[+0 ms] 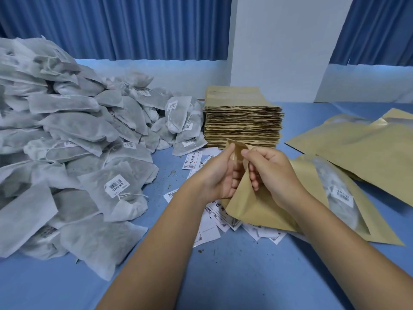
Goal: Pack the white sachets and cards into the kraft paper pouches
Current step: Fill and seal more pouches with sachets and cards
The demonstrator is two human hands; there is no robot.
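Both of my hands hold one kraft paper pouch above the blue table, near the middle of the view. My left hand pinches one side of its top edge and my right hand pinches the other side. A big heap of white sachets with barcode labels fills the left. White printed cards lie scattered on the table under and beyond my hands. A tall stack of flat kraft pouches stands behind my hands. A pouch with a sachet showing through its window lies to the right.
More kraft pouches lie spread at the far right. A white board stands upright behind the stack, with blue curtains beyond. Small dark crumbs dot the blue table in front of me.
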